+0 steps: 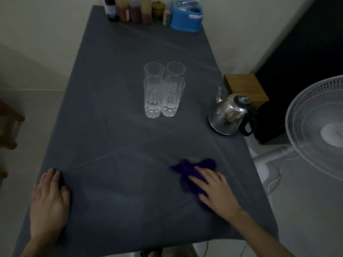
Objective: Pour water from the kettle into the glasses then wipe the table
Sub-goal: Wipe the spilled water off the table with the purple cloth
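Several tall clear glasses point(163, 89) stand in a tight cluster at the middle of the grey-covered table point(115, 145); the two nearest hold water. A shiny steel kettle point(228, 115) with a black handle sits at the table's right edge. My right hand point(215, 190) presses flat on a purple cloth point(193, 173) near the front right of the table. My left hand point(50, 199) lies flat, fingers spread, on the front left edge of the table and holds nothing.
Bottles point(128, 10) and a blue plastic container point(185, 17) line the far end by the wall. A wooden box point(245, 88) stands beside the kettle. A white standing fan point(315, 127) is on the floor to the right.
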A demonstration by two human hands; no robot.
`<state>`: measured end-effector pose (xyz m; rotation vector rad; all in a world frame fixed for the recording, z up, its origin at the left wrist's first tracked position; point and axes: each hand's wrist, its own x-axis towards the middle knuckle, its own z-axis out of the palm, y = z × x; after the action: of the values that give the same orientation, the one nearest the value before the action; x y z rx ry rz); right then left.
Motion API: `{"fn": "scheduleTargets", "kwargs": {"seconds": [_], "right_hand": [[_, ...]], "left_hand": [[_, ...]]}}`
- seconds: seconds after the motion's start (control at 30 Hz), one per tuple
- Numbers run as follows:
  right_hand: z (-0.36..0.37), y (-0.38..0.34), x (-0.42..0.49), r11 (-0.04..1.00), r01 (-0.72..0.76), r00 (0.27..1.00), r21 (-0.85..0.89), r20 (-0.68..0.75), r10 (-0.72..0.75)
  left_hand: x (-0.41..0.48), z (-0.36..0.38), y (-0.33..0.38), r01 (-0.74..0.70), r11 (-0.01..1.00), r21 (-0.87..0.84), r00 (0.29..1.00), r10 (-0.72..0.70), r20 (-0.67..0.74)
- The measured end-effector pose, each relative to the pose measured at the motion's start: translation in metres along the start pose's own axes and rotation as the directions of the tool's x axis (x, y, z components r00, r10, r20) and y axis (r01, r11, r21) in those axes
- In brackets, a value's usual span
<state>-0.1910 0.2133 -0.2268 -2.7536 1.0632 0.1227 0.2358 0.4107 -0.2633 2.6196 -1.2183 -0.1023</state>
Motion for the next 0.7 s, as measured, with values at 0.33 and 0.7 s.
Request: {"fn": "scheduleTargets", "kwargs": {"seconds": [0.33, 0.7], "right_hand": [[0.008, 0.029, -0.047, 0.852, -0.502, 0.829, 0.145, -0.198, 0.522], [0.018, -0.141, 0.095, 0.978, 0.192, 0.976, 0.082, -0.123, -0.181]], "left_hand": [[-0.004, 0.007, 0.042, 0.091, 0.994, 0.055, 0.993, -0.095, 0.065], [-0.004, -0.002, 0.045, -0.186, 0.982, 0.016, 0.975, 0.183, 0.123]]}}
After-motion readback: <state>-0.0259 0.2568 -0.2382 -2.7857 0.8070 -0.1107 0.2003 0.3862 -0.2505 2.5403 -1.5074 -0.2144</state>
